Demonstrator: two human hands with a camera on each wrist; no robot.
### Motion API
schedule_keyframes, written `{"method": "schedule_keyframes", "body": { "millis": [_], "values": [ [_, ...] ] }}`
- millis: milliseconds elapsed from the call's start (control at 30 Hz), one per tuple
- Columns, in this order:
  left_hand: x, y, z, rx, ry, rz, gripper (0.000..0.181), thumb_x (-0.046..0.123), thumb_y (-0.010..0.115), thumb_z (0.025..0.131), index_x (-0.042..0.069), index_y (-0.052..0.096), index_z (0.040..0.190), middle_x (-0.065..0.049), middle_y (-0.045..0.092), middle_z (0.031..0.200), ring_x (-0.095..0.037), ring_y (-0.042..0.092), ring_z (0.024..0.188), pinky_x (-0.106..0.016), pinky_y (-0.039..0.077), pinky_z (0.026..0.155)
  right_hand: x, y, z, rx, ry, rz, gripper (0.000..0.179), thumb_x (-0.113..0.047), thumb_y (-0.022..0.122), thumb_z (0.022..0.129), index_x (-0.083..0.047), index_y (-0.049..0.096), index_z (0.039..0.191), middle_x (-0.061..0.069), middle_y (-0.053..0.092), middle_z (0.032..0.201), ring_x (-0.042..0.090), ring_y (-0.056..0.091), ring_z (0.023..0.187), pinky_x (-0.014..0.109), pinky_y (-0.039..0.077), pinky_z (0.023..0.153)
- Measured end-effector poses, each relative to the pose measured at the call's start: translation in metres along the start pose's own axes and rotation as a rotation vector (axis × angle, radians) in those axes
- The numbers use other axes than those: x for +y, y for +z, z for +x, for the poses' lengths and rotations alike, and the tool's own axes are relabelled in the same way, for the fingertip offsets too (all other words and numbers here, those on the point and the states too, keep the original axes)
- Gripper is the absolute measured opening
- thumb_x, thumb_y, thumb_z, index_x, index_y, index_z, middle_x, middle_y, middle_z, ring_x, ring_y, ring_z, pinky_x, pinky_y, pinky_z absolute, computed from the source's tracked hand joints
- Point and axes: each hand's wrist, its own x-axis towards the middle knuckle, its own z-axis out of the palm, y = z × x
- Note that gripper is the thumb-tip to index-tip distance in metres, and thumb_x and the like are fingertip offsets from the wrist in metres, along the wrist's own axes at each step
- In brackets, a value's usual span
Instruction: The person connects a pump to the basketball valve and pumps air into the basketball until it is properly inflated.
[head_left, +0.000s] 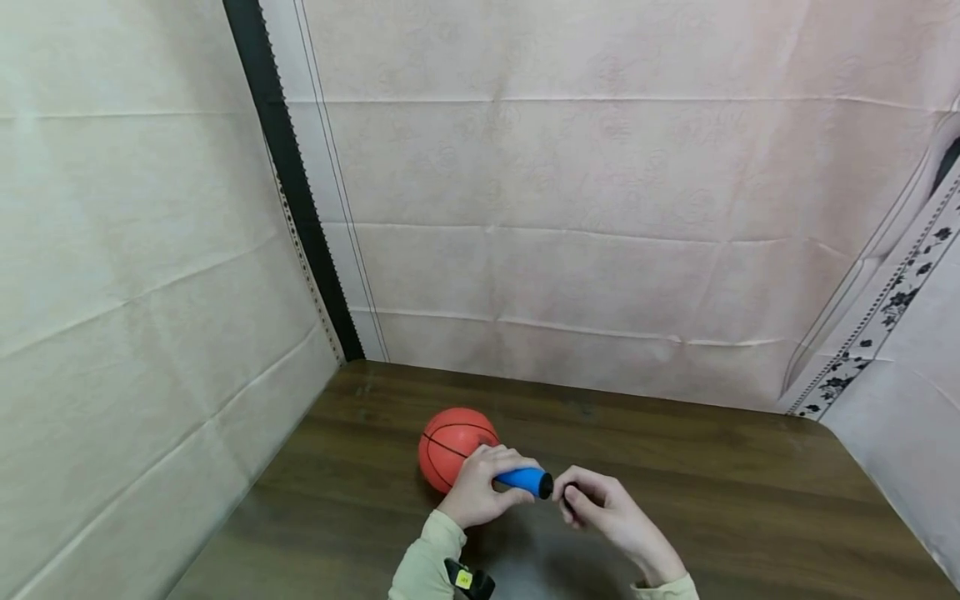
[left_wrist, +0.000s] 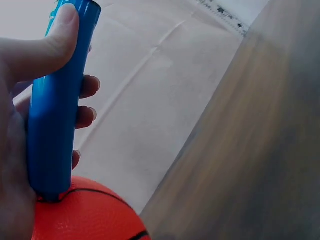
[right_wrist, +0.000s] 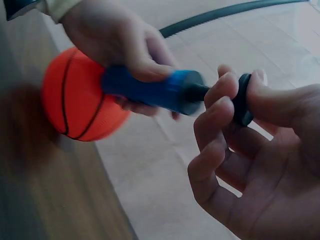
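A small orange-red basketball (head_left: pixel 448 446) with black lines sits on the wooden table. My left hand (head_left: pixel 477 493) grips the blue barrel of a hand pump (head_left: pixel 522 479), thumb along one side and fingers round the other. In the left wrist view, the barrel's narrow end meets the ball (left_wrist: pixel 95 212); whether a needle goes in cannot be seen. My right hand (head_left: pixel 611 517) pinches the pump's black handle (right_wrist: pixel 243 100) between thumb and fingers. A short length of dark rod shows between handle and barrel in the right wrist view.
The brown wooden table (head_left: pixel 750 492) extends under both hands. Pale creased cloth (head_left: pixel 600 208) hangs behind it and at both sides, with a dark strip (head_left: pixel 292 167) at the left corner. A black device with a yellow label (head_left: pixel 465 579) is on the left wrist.
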Motion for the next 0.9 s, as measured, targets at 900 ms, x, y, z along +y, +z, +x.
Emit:
{"method": "schedule_keyframes", "body": {
  "millis": [900],
  "values": [
    [-0.001, -0.009, -0.004, 0.042, -0.032, -0.084, 0.036, 0.029, 0.075, 0.083, 0.028, 0.066, 0.118, 0.005, 0.07, 0.11, -0.012, 0.061, 0.101, -0.04, 0.045, 0.093, -0.039, -0.019, -0.03, 0.09, -0.066, -0.082, 0.017, 0.005, 0.043, 0.099, -0.003, 0.057, 0.1, 0.013, 0.045, 0.068, 0.023, 0.048, 0.062, 0.034, 0.043, 0.062]
  ]
}}
